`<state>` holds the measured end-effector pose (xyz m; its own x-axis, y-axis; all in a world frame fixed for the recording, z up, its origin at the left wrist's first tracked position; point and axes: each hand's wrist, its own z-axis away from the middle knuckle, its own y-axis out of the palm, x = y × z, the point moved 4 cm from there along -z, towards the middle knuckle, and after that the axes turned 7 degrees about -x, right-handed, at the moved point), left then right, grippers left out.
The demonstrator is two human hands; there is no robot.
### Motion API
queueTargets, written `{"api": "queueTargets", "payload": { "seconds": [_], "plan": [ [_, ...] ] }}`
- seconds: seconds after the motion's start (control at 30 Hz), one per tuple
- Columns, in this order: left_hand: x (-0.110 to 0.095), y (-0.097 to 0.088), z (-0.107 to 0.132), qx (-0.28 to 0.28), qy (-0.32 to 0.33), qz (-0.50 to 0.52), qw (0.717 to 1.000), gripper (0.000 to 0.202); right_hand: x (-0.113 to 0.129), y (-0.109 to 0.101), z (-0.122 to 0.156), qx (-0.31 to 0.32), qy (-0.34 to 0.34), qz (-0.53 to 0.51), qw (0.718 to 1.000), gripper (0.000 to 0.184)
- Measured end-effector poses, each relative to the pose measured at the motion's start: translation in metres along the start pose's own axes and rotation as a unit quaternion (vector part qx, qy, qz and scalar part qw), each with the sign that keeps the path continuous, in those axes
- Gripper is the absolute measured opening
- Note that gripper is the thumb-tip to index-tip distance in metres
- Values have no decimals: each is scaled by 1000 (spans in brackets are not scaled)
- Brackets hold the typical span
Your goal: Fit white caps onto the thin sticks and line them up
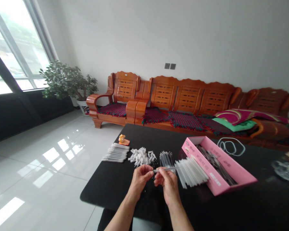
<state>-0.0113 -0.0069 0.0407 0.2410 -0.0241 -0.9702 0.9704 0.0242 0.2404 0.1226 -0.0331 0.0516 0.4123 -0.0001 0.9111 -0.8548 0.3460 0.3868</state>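
Both forearms are cut off at the bottom edge, and the fingertips blur where they meet. At the far right of the black worktop point(255, 205) a greyish object point(285, 168) is too smeared to identify. The pink box point(233, 179) hides part of its dark contents behind its near wall; a white label and some print sit on that wall, but nothing is legible.

The left hand point(140, 177) is curled, thumb and forefinger pinched on the left end of what looks like a pen barrel point(165, 169). The right hand point(167, 184) closes round the middle of it, knuckles up. The pen barrel lies nearly level just above the worktop, its right end pointing toward a heap of clear tubes point(191, 171) that leans against the box. Beyond the hands lie dark refills point(165, 158), white caps point(141, 156) and a row of white sticks point(116, 152).
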Motion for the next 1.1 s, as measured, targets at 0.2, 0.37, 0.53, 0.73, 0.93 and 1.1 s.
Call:
{"api": "queueTargets", "payload": {
  "seconds": [0.2,0.37,0.53,0.73,0.93,1.1],
  "plan": [
    [1,2,5,16,-46,-29,998,49,-1,0,0,4,0,3,1000,36],
    [3,2,2,17,-24,-1,1000,40,-1,0,1,0,1,4,1000,36],
    [3,-1,1,0,-27,-8,1000,46,-2,-2,1,-7,3,9,1000,38],
    [7,2,3,28,-18,-23,999,40,-2,-2,0,-9,4,14,1000,37],
    [3,2,2,16,-13,-19,1000,40,-2,-2,-1,-13,3,20,1000,35],
    [13,1,1,33,-35,-47,998,45,-3,-1,-2,-13,11,34,999,39]
  ]
}}
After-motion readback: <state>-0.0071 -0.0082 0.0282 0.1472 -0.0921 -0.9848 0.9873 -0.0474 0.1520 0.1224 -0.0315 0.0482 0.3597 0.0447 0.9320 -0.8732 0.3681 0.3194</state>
